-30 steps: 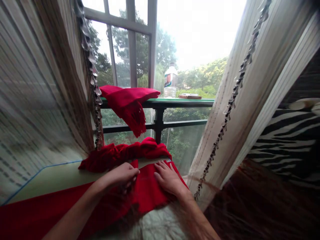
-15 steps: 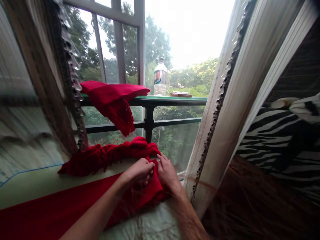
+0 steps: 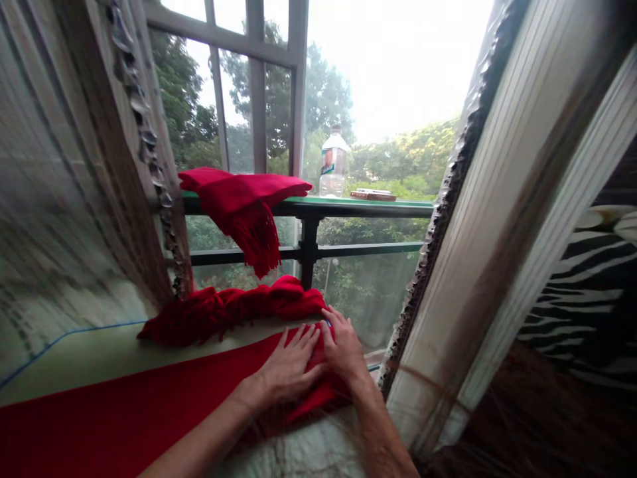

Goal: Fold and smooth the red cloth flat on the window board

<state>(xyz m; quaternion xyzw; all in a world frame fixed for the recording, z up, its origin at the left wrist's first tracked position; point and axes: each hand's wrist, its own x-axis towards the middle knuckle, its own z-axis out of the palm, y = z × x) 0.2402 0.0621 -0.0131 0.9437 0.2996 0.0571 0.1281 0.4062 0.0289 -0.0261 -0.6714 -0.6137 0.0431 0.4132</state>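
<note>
A long red scarf (image 3: 164, 392) lies spread across the pale green surface, its right end under my hands. My left hand (image 3: 296, 362) presses flat on that end with its fingers spread. Beside it, my right hand (image 3: 344, 345) rests at the scarf's far right corner, fingers stretched out and touching the edge. Just beyond the hands lies a bunched red fringed scarf (image 3: 239, 305). Another red scarf (image 3: 239, 192), folded, is draped over the window ledge with its fringe hanging down.
A clear plastic bottle (image 3: 333, 162) and a thin brown flat object (image 3: 373, 194) stand on the green-topped ledge (image 3: 408, 207). Curtains with ruffled trim hang on both sides, the right curtain (image 3: 462, 219) close to my right arm. Zebra-striped fabric (image 3: 587, 285) shows at far right.
My left hand has gone from closed fingers at the scarf's end to lying flat on it. My right hand stays near the corner. The view has shifted slightly left.
</note>
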